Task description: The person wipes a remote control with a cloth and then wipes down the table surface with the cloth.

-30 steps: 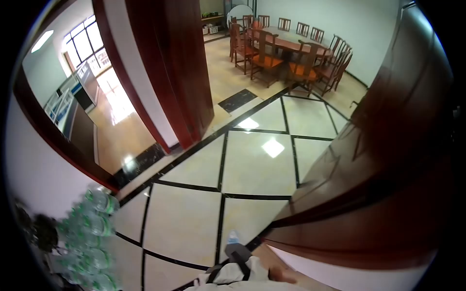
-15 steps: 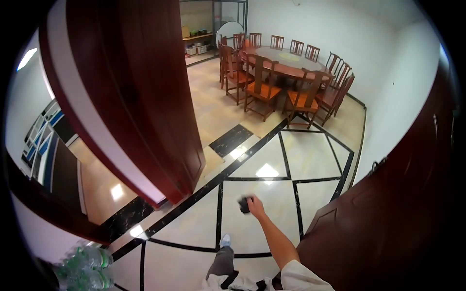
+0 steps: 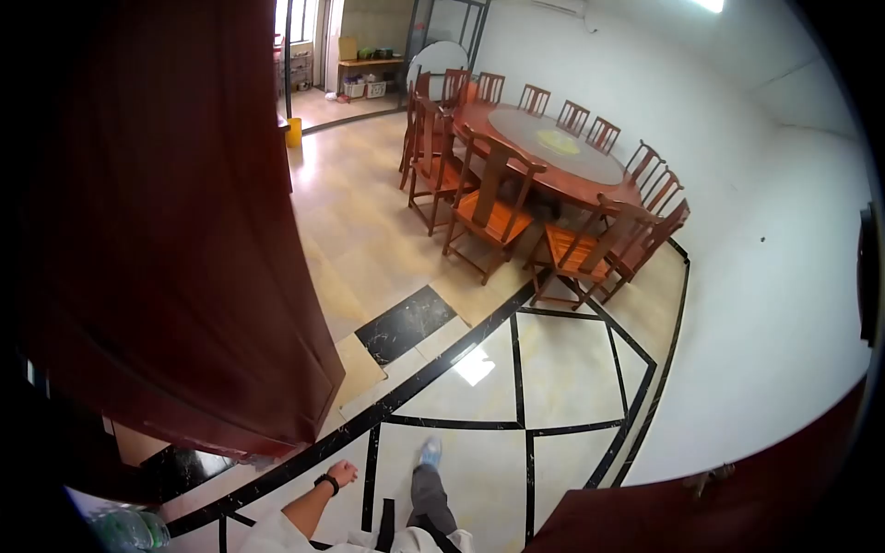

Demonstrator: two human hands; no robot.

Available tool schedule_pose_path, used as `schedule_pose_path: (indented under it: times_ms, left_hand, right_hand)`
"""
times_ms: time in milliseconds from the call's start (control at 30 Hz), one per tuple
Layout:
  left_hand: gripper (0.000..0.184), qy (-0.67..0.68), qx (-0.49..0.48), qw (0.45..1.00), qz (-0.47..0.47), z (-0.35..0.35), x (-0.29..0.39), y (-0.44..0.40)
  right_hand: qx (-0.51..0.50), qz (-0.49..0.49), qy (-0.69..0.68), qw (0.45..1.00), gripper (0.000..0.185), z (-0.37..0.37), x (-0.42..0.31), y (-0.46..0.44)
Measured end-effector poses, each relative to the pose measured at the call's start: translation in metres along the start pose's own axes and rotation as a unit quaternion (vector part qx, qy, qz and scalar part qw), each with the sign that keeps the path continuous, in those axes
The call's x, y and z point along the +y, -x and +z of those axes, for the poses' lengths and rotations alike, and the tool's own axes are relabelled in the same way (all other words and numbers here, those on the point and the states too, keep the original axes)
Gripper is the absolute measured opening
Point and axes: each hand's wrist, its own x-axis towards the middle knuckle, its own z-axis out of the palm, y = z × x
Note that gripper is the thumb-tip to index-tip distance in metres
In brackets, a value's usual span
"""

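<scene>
My left hand (image 3: 343, 473) is low in the view, its fingers curled into a loose fist with nothing visible in them. A black watch (image 3: 326, 483) is round that wrist, below a white sleeve (image 3: 278, 534). To the right of the hand, my foot in a light blue covering (image 3: 430, 452) is on the pale tiled floor (image 3: 461, 465), under a grey trouser leg (image 3: 429, 498). My right hand is out of the frame.
A large dark red door (image 3: 194, 230) stands at the left, another (image 3: 673, 521) at the lower right. Ahead is a round table (image 3: 595, 164) ringed by several wooden chairs (image 3: 493, 207). Plastic bottles (image 3: 129, 530) are at the bottom left; a white wall (image 3: 756, 304) runs along the right.
The view has moved forward, so table and chairs look nearer. My right hand, which held a small black object half a second ago, has left the frame. My left hand has come into view.
</scene>
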Motion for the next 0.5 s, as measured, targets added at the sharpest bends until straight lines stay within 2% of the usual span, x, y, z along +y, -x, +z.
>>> schedule_pose_path:
  times_ms: [100,167,200,233,267,300,333,367,400,433,467,500]
  left_hand:
    - [0.019,0.016,0.01,0.998,0.06,-0.007,0.041,-0.068]
    - [0.019,-0.08,-0.04,0.996,0.007,-0.011,0.059,-0.098]
    - [0.021,-0.102,-0.111,0.988,-0.02,-0.022,0.077,-0.106]
    - [0.023,-0.043,-0.114,0.989,-0.081,-0.023,0.078,-0.111]
    - [0.024,-0.031,-0.154,0.982,-0.102,-0.029,0.09,-0.115]
    - [0.026,-0.02,-0.155,0.983,-0.099,-0.032,0.1,-0.121]
    - [0.027,-0.03,-0.134,0.989,-0.046,-0.034,0.111,-0.134]
    - [0.028,-0.04,-0.116,0.992,0.001,-0.031,0.113,-0.143]
    - [0.028,-0.012,-0.062,0.998,-0.025,-0.034,0.126,-0.149]
    - [0.029,0.013,-0.007,0.999,-0.047,-0.038,0.147,-0.163]
    - [0.028,-0.001,0.026,0.999,-0.022,-0.041,0.162,-0.179]
    - [0.028,0.017,0.025,0.998,-0.047,-0.046,0.179,-0.2]
  right_hand:
    - [-0.009,-0.032,-0.002,0.999,0.044,-0.012,-0.093,-0.082]
    - [-0.02,-0.053,0.003,0.998,0.043,-0.028,-0.165,-0.136]
    - [-0.021,-0.067,0.015,0.997,0.043,-0.037,-0.202,-0.167]
    - [-0.022,-0.083,0.04,0.996,0.043,-0.049,-0.231,-0.19]
    - [-0.012,-0.11,0.079,0.991,0.043,-0.056,-0.245,-0.23]
    - [0.011,-0.15,0.128,0.98,0.043,-0.072,-0.271,-0.262]
    - [0.061,-0.206,0.185,0.959,0.043,-0.09,-0.303,-0.306]
    - [0.119,-0.254,0.213,0.936,0.043,-0.115,-0.355,-0.366]
    - [0.075,-0.248,0.198,0.945,0.043,-0.174,-0.472,-0.361]
    - [0.165,-0.303,0.115,0.931,0.041,-0.211,-0.566,-0.38]
    - [0.197,-0.36,0.076,0.909,0.038,-0.255,-0.663,-0.375]
    - [0.2,-0.444,-0.026,0.873,0.032,-0.298,-0.756,-0.333]
